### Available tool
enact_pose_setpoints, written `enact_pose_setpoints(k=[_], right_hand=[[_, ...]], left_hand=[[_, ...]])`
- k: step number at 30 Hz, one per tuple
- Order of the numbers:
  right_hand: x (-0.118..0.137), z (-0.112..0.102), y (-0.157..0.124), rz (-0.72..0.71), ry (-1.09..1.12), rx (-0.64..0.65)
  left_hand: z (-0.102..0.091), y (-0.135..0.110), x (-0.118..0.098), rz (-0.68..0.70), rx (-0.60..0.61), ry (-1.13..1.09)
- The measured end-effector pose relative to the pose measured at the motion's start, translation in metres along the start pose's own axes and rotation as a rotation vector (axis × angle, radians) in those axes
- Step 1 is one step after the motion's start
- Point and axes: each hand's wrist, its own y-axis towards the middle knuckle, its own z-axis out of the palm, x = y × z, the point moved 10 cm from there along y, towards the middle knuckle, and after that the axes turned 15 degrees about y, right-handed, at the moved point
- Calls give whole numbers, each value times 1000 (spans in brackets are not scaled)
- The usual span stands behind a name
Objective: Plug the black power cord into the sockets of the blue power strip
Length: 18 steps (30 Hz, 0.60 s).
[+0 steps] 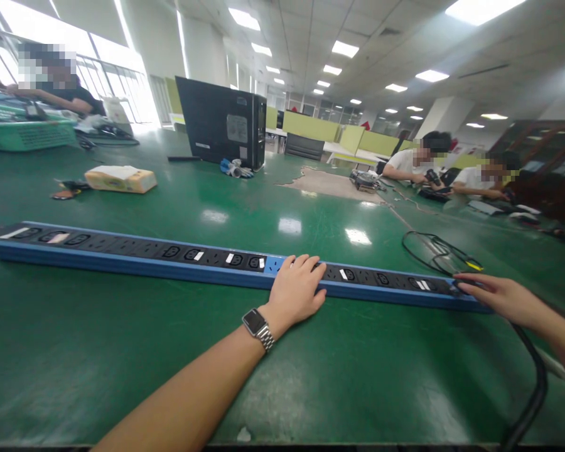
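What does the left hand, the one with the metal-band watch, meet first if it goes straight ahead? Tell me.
Beyond the long blue-and-black socket strip it rests on, the left hand would probably cross shiny green tabletop and first meet the pale, rough-edged patch; depth is unclear.

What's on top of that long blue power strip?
On the power strip: the left hand, white labels and, at one end, the right hand. Whatever those hands cover can't be seen.

Head camera looks forward (and down) across the table [98,339].
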Motion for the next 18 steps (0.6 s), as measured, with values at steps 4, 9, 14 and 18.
enact_pose_setpoints(k=[4,9,14,18], right_hand=[[0,1,5,14,10,-19],[8,8,16,48,-81,21],[16,9,26,54,-136,40],[15,11,32,113,-123,76]], left_hand=[[0,0,0,1,2,6],[0,0,0,-1,9,7],[1,1,0,2,12,5],[1,1,0,3,16,4]])
